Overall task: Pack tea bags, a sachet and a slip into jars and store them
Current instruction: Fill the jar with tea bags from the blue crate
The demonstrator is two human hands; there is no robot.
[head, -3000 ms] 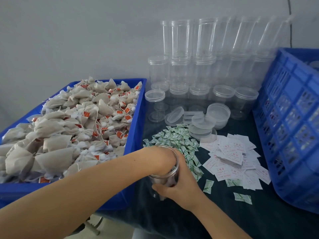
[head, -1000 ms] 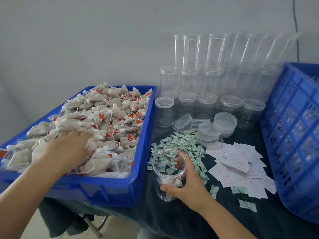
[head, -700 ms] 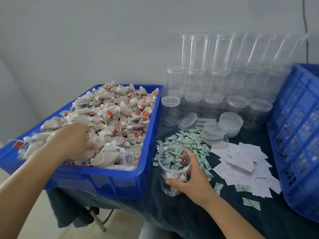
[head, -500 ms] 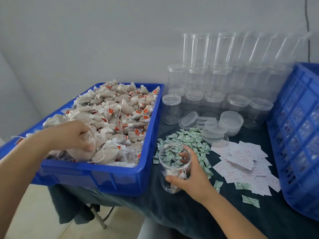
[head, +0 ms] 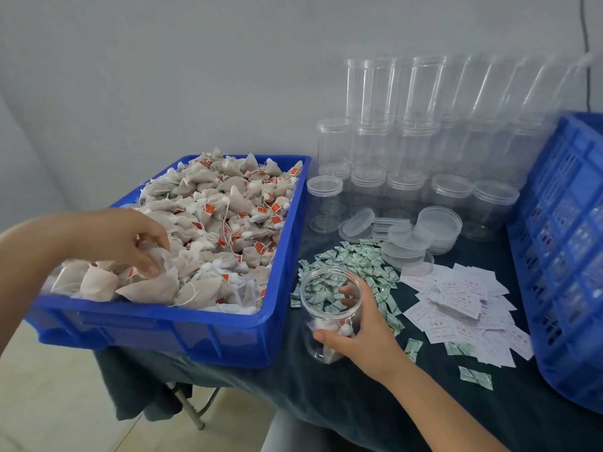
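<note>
The blue crate (head: 561, 256) is cut off at the right edge.

We see a scene lit evenly and softly, bright enough throughout, with no single lamp traceable. Shadows are faint: a pale one lies under the blue tray (head: 182, 324) where it overhangs the dark tabletop (head: 326, 386). The clear jars (head: 408, 132) at the back catch dull white highlights and blur into the grey wall (head: 163, 60), their edges hard to separate. The wide lens bends the scene, so those jars lean outward to the right and the blue crate (head: 567, 256) bulges. Fine print on the paper slips (head: 456, 298) is unreadable, and the left hand (head: 130, 236) looks slightly soft.
</note>
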